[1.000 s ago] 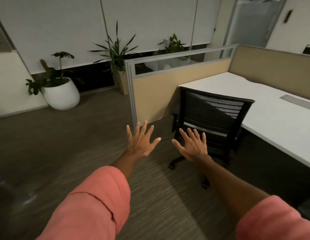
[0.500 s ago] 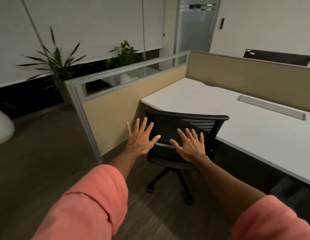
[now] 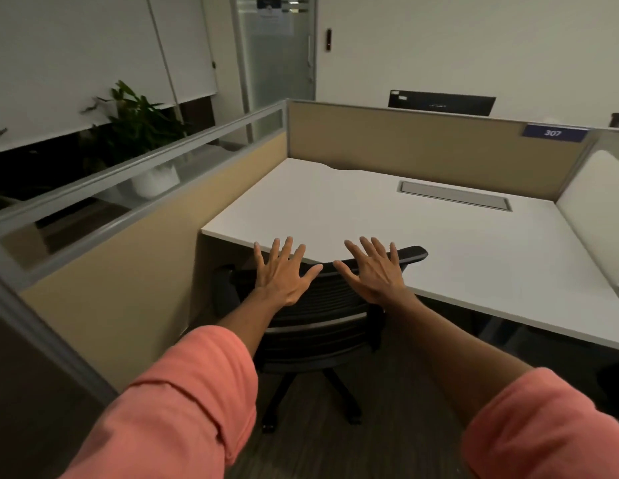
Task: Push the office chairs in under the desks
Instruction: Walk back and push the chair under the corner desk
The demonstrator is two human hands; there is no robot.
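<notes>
Both hands flat, fingers spread, grip released: left hand (image 3: 284, 274), right hand (image 3: 377, 271) over top of chair (image 3: 322, 316) back. Contact hard to tell. Chair at 12 o'clock, back level with table (image 3: 474, 257) edge, already mostly tucked. Risk: armrest catching table edge, or chair swivelling off-line from uneven push. Partition (image 3: 128, 271) tight at 9 o'clock; open floor toward 3.

Blue tag (image 3: 555, 133) on the partition's (image 3: 436, 146) top right corner reads "307" (door notice (image 3: 273, 16) too blurred to read).

Both hands (image 3: 332, 274) spread flat above chair (image 3: 318, 316) back; desk (image 3: 474, 243) bare
</notes>
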